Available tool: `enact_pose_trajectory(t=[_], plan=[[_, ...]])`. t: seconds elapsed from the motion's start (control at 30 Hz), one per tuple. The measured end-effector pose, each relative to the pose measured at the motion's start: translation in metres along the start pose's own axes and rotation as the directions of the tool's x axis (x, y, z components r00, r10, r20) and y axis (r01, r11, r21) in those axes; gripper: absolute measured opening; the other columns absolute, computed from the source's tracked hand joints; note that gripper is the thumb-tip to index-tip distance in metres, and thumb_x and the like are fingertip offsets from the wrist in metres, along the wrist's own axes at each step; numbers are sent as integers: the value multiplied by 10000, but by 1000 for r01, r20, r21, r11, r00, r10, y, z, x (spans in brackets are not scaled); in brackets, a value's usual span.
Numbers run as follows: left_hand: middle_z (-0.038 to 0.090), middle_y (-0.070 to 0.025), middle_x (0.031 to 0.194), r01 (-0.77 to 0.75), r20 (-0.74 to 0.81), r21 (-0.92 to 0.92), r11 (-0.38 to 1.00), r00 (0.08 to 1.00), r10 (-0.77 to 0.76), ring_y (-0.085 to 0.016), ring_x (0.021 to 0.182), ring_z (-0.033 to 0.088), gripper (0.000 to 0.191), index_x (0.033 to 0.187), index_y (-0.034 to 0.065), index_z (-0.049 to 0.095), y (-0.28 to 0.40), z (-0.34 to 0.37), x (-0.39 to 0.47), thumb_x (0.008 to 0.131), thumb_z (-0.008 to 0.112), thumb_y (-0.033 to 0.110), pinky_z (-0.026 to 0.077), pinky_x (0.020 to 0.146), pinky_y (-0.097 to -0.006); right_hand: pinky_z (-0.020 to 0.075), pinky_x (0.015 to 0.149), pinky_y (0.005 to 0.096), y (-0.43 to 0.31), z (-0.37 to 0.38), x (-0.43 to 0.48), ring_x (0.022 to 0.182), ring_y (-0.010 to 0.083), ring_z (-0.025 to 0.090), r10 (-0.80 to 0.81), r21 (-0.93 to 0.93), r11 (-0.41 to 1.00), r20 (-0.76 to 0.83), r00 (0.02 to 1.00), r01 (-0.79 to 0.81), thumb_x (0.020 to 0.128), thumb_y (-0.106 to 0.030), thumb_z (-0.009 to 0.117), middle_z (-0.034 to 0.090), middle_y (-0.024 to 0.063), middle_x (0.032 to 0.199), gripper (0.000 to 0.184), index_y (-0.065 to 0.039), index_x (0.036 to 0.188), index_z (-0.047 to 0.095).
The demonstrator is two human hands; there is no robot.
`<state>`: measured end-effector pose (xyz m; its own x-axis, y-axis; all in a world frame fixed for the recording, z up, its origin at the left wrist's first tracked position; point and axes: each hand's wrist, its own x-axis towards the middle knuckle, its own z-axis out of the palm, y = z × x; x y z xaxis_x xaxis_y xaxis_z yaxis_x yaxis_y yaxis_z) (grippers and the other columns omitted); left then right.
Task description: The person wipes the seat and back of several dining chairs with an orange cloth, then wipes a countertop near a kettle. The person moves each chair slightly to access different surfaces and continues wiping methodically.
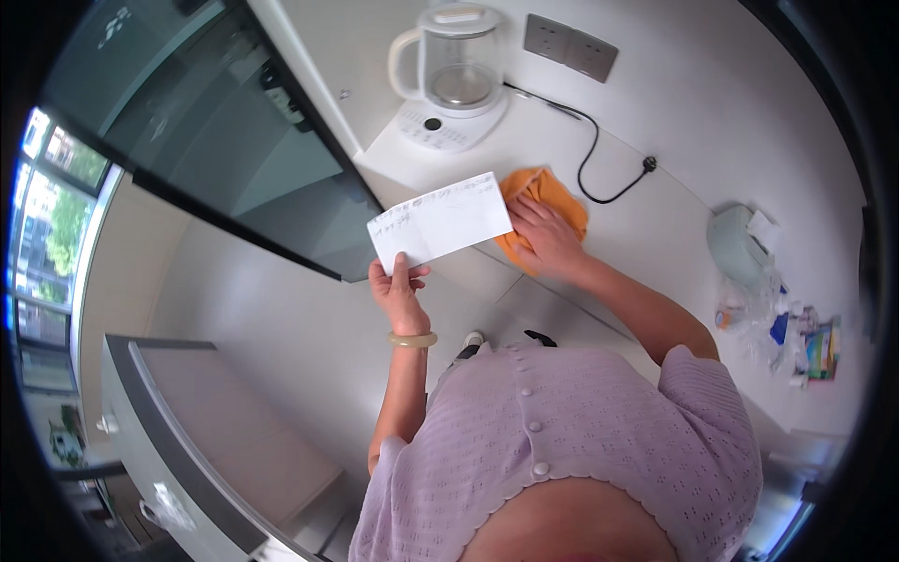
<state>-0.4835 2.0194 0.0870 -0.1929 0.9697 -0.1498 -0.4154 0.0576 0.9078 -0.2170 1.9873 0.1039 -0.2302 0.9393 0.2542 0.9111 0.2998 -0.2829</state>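
Note:
My left hand, with a pale bangle at the wrist, pinches a white paper sheet by its near left corner. The sheet bears handwriting along its far edge and is held up over the floor and the counter's front edge. My right hand lies on an orange cloth at the front of the white counter. Its fingers press into the bunched fabric. The sheet's right end reaches to the cloth and the fingers. Beyond them stands a glass electric kettle on its white base.
A black power cord with a loose plug crosses the counter below wall sockets. A pale green bin, plastic wrapping and small packets lie to the right. At left are a glass cabinet door and a grey-edged cabinet.

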Motion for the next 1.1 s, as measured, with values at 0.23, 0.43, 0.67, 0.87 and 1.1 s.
enact_pose_trajectory(t=[0.23, 0.43, 0.67, 0.87, 1.1], plan=[[694, -40, 886, 71, -11, 58, 996, 997, -70, -120, 635, 670, 157, 1084, 70, 534, -9, 15, 14, 985, 630, 146, 419, 537, -239, 311, 1169, 438, 34, -18, -41, 1442, 292, 362, 277, -56, 959, -43, 960, -279, 915, -214, 552, 453, 113, 1514, 549, -68, 1441, 487], [687, -20, 883, -17, 8, 69, 997, 1000, 17, -98, 644, 651, 132, 1079, 82, 538, 16, 37, 16, 995, 605, 159, 418, 568, -225, 215, 1215, 416, 63, 14, 78, 1489, 261, 267, 549, -31, 834, -54, 834, -550, 965, -357, 451, 337, 80, 1597, 613, -79, 1508, 390], [680, -10, 915, 17, 87, 110, 994, 996, -27, -85, 678, 648, 166, 1110, 88, 521, 17, 61, 9, 1001, 599, 186, 406, 578, -222, 395, 1074, 444, 120, 7, 115, 1327, 275, 454, 662, -87, 709, -261, 702, -700, 913, -291, 523, 545, 96, 1376, 463, -61, 1312, 573], [679, -21, 948, -23, 88, 82, 996, 996, 16, -81, 684, 651, 177, 1121, 85, 516, 19, 68, 29, 1005, 594, 193, 397, 561, -202, 490, 911, 455, 33, 26, 18, 1141, 318, 576, 33, 101, 995, -232, 972, -10, 815, -89, 598, 610, 108, 1232, 425, -82, 1240, 599], [685, -56, 984, 79, 221, 173, 982, 968, -117, -172, 708, 711, 230, 1153, 78, 513, -18, 112, 54, 965, 628, 140, 496, 537, -240, 456, 970, 437, 82, -33, -126, 1176, 312, 558, 493, -146, 785, -440, 750, -602, 832, -142, 589, 609, 113, 1274, 411, -27, 1225, 619]])
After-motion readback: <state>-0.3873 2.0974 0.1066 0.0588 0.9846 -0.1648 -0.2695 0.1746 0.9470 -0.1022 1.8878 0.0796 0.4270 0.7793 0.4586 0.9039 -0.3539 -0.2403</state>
